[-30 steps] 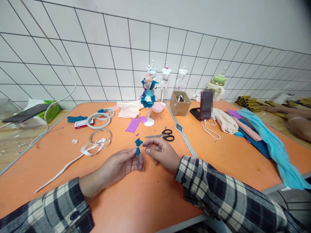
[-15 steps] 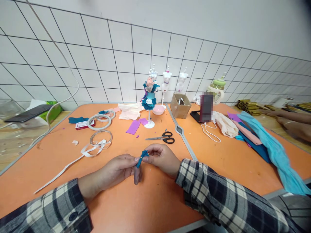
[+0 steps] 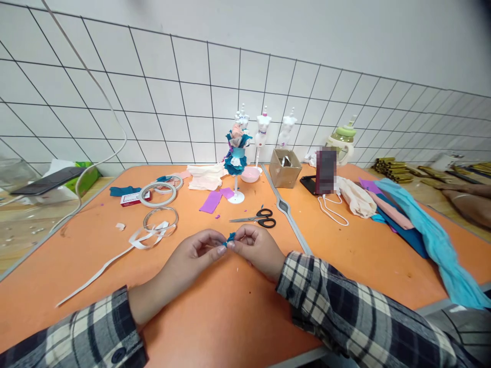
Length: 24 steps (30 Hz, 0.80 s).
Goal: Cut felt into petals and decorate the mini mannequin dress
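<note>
Between my fingertips is a small bunched piece of teal crepe paper point(image 3: 230, 237), mostly covered by the fingers. My left hand point(image 3: 201, 249) pinches its left side with thumb and forefinger. My right hand point(image 3: 258, 250) pinches its right side, the two thumbs almost touching. Just beyond my hands lie black-handled scissors point(image 3: 264, 219), blades pointing left. Farther back, a small dress form point(image 3: 237, 153) wears a teal, white and peach paper outfit. Purple paper pieces point(image 3: 210, 201) lie near its base.
Rolls of tape point(image 3: 158, 194) and a curled white strip point(image 3: 111, 263) lie left. Behind stand bare white mannequins point(image 3: 263, 125), a pink bowl point(image 3: 251, 174) and a cardboard box point(image 3: 284, 168). To the right are a phone on a stand point(image 3: 324, 174), a bottle point(image 3: 342, 140) and crepe paper lengths point(image 3: 433, 230).
My left fingers have shifted up and right, closer to the right hand. The teal piece, upright with its tied middle showing before, is now mostly hidden between the fingers.
</note>
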Available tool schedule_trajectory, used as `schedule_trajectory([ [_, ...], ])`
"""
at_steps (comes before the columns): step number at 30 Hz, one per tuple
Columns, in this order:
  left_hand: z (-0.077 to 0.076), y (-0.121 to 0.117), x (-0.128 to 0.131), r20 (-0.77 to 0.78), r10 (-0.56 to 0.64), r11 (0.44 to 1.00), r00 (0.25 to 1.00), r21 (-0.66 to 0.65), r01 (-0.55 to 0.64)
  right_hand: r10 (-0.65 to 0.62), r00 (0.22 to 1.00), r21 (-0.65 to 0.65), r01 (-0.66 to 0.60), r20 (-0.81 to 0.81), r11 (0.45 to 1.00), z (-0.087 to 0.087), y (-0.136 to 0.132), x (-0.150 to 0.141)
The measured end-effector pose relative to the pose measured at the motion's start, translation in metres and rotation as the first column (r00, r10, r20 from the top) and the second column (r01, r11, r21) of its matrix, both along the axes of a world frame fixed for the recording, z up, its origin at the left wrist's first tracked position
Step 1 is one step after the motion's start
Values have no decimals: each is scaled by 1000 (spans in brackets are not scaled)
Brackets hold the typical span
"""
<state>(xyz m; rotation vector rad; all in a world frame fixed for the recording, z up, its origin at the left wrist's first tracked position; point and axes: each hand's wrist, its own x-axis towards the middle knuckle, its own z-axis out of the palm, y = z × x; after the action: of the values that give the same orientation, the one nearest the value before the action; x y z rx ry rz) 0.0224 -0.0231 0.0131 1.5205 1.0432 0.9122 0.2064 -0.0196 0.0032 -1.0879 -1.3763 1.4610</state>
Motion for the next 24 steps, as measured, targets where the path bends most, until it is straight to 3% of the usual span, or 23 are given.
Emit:
schedule_trajectory([
  [10,-7,2,-7,-99,-162,987,982,-36,159,196,981,57,-195,3,979,0,2,9],
  [15,-9,5,-10,-152,-235,971,960,1,238,102,991,128,-113,91,985,0,4,9],
  [20,-8,5,-9,-143,-78,996,987,22,82,35,998,74,-38,42,996,-2,6,5],
  [24,-6,2,-2,-175,-88,995,981,26,94,24,1000,0,-24,4,1000,-4,3,1],
])
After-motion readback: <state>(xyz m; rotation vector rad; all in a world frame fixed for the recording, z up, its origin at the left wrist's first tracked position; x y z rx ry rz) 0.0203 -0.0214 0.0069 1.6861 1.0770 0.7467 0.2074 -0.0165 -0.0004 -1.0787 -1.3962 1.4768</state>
